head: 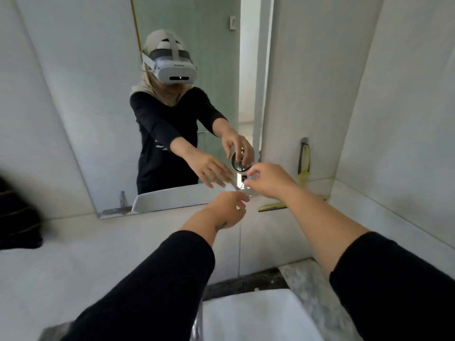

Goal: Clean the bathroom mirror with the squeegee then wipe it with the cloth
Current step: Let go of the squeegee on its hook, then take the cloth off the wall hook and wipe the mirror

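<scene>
Pale tiled walls frame the mirror (98, 107) above a white sink (258, 316). Both hands reach to its lower right corner: the left hand (229, 210) half curled, the right hand (268, 180) pinching; whether either holds something, I cannot tell. A yellow-green squeegee (304, 163) hangs on the wall just right of the mirror.

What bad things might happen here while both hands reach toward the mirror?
1. The right hand seems to hold a small round metal thing; it shows only as a reflection. If it slips, it might knock the mirror or drop toward the sink.
2. The left hand is right by the mirror's lower edge and might smudge the glass.
3. The yellow squeegee stands against the wall; a bumped elbow may topple it.
</scene>
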A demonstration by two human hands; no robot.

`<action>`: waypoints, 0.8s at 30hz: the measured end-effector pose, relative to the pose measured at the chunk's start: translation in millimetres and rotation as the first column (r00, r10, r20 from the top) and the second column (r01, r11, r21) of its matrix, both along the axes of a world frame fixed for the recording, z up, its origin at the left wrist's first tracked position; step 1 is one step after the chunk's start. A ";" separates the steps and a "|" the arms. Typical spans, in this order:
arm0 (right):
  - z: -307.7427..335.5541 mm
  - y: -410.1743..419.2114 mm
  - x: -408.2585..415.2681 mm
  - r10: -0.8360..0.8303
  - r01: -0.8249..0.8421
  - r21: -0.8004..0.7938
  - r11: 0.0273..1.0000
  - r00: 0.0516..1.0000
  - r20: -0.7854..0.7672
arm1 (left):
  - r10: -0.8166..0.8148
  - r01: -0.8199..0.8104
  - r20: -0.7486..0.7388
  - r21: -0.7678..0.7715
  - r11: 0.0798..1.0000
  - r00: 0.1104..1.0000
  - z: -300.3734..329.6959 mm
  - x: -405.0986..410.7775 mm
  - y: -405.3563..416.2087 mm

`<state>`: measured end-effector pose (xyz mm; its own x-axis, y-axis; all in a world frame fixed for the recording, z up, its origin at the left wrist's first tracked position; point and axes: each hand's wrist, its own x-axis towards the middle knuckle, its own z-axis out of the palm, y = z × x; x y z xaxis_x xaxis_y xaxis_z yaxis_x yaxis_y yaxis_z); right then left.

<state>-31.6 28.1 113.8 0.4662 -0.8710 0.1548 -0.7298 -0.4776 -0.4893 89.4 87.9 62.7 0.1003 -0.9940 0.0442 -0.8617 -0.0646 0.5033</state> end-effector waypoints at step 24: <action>-2.2 197.1 355.0 0.689 -0.705 -0.009 0.709 0.691 0.219 | 0.790 -0.793 -0.260 -0.451 0.409 0.555 1.7 305.7 256.7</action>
<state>323.4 225.1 111.6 0.9108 -0.3194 0.2614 -0.0882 -0.7693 -0.6328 395.1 344.6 64.4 0.8332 -0.3074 0.4596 -0.5529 -0.4778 0.6827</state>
